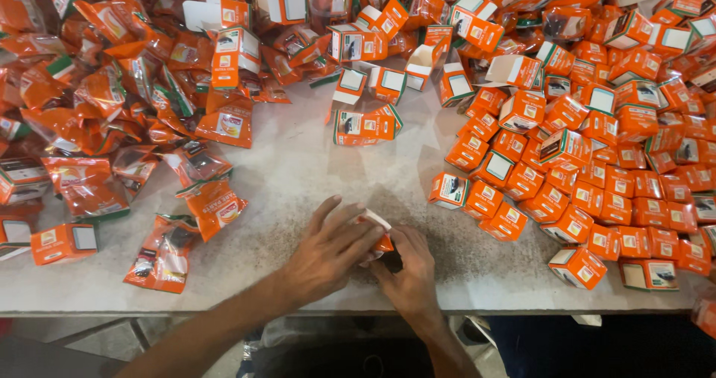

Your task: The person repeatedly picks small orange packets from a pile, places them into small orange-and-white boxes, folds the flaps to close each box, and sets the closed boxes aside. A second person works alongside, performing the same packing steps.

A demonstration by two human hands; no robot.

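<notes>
Where the two hands meet at the near edge of the grey table (298,177), a small orange box (379,238) sits pinched between them. Left hand (328,247) lies over it, fingers spread and curled across the white top flap; right hand (409,270) closes in from the other side, fingertips pressed to the box's lower end, a dark bit showing just beneath. Both hands clamped on the same box; most of it hidden under them.

Just right of the grip: a closed orange box (506,221), first of a packed field of closed boxes (619,191) running on to the right edge.

Beyond the grip, across bare tabletop: open boxes with raised white flaps (388,80), loosely tumbled.

Left of the grip: a crumpled orange pouch (215,208), then another pouch (160,257) nearer the table edge. Further left and beyond, a deep heap of pouches (97,87). One lone box (63,242) well off to the left.
</notes>
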